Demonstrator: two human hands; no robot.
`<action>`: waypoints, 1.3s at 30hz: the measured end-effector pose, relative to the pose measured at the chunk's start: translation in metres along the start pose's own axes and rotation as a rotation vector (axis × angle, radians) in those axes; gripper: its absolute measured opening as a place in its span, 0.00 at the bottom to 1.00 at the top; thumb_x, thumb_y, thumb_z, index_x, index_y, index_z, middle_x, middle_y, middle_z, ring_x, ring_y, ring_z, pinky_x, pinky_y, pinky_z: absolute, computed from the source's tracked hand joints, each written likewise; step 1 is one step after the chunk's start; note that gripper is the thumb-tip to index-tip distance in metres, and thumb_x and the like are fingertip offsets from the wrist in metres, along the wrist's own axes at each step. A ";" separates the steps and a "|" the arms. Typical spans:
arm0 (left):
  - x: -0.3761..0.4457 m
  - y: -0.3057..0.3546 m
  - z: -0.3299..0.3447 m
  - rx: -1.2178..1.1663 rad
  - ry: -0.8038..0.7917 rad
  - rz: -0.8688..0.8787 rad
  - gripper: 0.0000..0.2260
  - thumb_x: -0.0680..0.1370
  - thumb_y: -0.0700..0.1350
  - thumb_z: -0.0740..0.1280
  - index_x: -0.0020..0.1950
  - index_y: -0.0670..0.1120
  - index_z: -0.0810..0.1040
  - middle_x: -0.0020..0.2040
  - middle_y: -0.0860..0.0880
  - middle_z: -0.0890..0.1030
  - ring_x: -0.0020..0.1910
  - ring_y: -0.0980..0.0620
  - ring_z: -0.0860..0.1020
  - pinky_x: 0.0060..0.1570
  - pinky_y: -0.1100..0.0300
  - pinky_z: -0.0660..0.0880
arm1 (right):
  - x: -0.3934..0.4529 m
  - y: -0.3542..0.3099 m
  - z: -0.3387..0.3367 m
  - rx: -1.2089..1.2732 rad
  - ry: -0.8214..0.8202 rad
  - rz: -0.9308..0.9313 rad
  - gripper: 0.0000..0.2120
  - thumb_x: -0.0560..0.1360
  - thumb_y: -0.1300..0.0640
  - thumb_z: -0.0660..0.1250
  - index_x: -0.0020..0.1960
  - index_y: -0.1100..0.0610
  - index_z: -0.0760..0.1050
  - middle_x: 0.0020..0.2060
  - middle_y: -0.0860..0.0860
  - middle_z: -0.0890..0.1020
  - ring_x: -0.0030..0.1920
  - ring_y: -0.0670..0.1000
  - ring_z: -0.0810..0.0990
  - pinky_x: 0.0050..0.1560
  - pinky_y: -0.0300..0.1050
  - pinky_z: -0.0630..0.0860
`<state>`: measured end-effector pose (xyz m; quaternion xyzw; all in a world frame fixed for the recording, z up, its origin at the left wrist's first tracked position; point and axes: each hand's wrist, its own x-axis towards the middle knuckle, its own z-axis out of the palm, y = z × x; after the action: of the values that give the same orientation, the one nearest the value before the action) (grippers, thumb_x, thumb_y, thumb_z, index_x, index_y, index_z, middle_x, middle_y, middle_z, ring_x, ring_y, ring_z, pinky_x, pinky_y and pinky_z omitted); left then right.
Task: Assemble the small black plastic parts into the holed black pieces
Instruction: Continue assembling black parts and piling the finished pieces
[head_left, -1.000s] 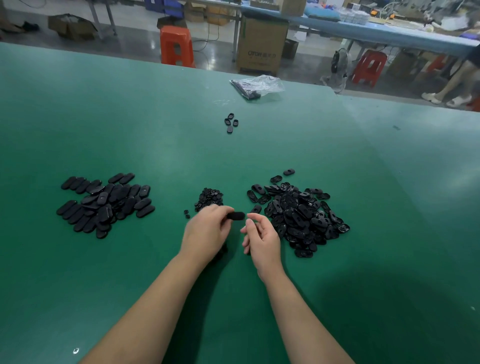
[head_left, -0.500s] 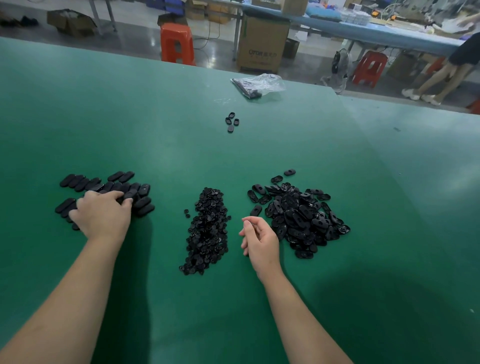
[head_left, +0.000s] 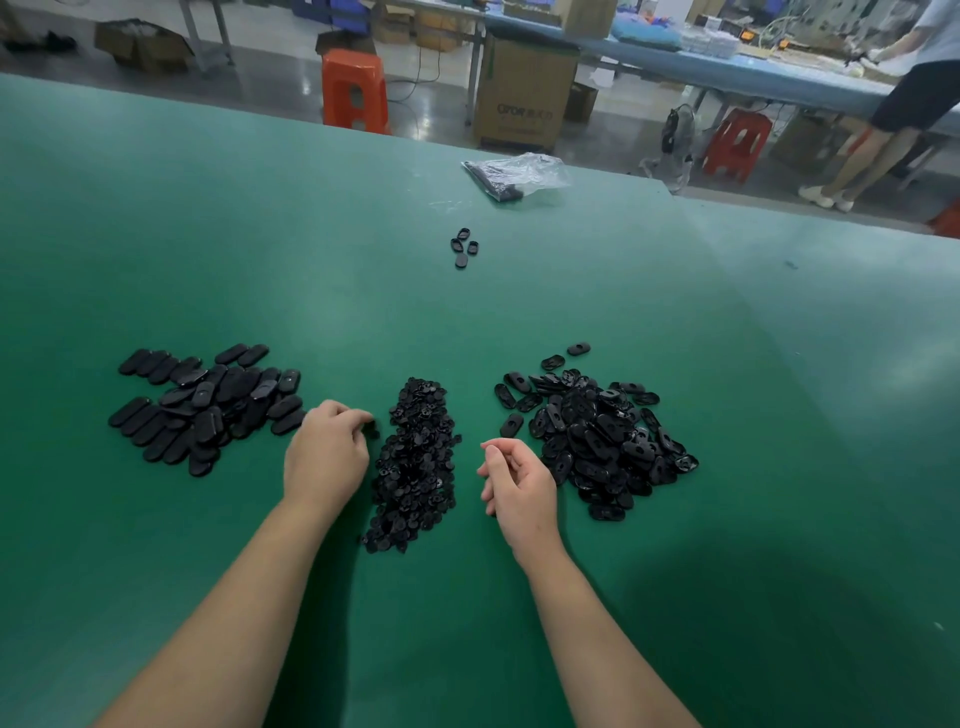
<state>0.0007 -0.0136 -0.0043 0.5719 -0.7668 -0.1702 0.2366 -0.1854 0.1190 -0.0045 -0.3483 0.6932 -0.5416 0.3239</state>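
A long heap of small black plastic parts (head_left: 415, 457) lies on the green table between my hands. To its right is a pile of holed black oval pieces (head_left: 597, 436). On the left, flat black oval pieces without visible holes (head_left: 208, 405) lie in a pile. My left hand (head_left: 327, 457) is at the left edge of the small-parts heap, its curled fingertips pinching a small black part (head_left: 371, 428). My right hand (head_left: 519, 480) rests between the heap and the holed pile, fingers loosely curled, holding nothing.
Several loose black pieces (head_left: 464, 247) lie farther back on the table (head_left: 311, 260), and a clear plastic bag (head_left: 519, 174) sits near the far edge. Beyond are an orange stool (head_left: 356, 91), a cardboard box (head_left: 524, 93) and a standing person (head_left: 893, 104).
My left hand put an oval piece on the left pile, then moved right to the edge of the small-parts heap. My right hand stayed in place.
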 end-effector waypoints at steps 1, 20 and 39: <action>-0.002 0.001 0.002 0.006 0.015 -0.010 0.11 0.80 0.38 0.65 0.57 0.46 0.85 0.51 0.47 0.80 0.52 0.46 0.76 0.44 0.52 0.76 | 0.000 0.000 0.000 -0.006 0.000 -0.001 0.07 0.83 0.55 0.64 0.49 0.50 0.80 0.35 0.46 0.82 0.29 0.45 0.75 0.31 0.45 0.75; -0.009 -0.005 0.012 -0.020 0.159 -0.023 0.06 0.80 0.41 0.68 0.48 0.40 0.83 0.45 0.46 0.79 0.48 0.46 0.74 0.45 0.54 0.72 | -0.009 0.002 0.009 -0.437 0.111 -0.258 0.09 0.82 0.61 0.63 0.55 0.56 0.81 0.53 0.44 0.78 0.49 0.40 0.77 0.50 0.31 0.73; -0.007 -0.004 0.010 0.021 0.126 -0.010 0.08 0.80 0.41 0.66 0.52 0.39 0.84 0.47 0.45 0.78 0.47 0.45 0.76 0.45 0.49 0.76 | 0.070 -0.039 0.003 -1.249 -0.241 -0.115 0.26 0.85 0.48 0.55 0.79 0.59 0.59 0.74 0.54 0.69 0.70 0.58 0.65 0.71 0.51 0.65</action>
<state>-0.0006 -0.0085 -0.0160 0.5876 -0.7494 -0.1267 0.2776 -0.2157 0.0526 0.0282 -0.5665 0.8172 -0.0091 0.1057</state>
